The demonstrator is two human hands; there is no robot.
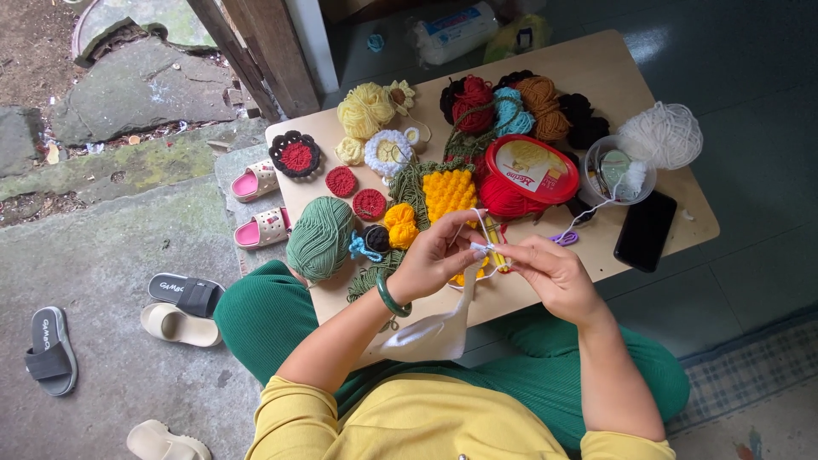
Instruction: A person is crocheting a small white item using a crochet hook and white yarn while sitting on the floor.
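A person in a yellow top and green trousers is sitting on the floor, crocheting over the near edge of a low wooden tabletop point(648, 77). The left hand point(434, 255) is closing its fingertips on a small white crochet piece point(482, 248), while the right hand point(550, 271) is pinching in at the same spot; whether it is gripping a hook cannot be made out. White yarn point(588, 213) is running from the work to a clear plastic cup point(620, 169) beside a white yarn ball point(663, 135). The piece is looking barely begun, judging by its size, while finished red rounds point(342, 181) and a yellow pineapple-like panel point(449, 192) are lying nearby. A green skein point(320, 238), a red-lidded tub point(530, 168) and a black phone point(645, 230) are crowding the surface, leaving little working room.
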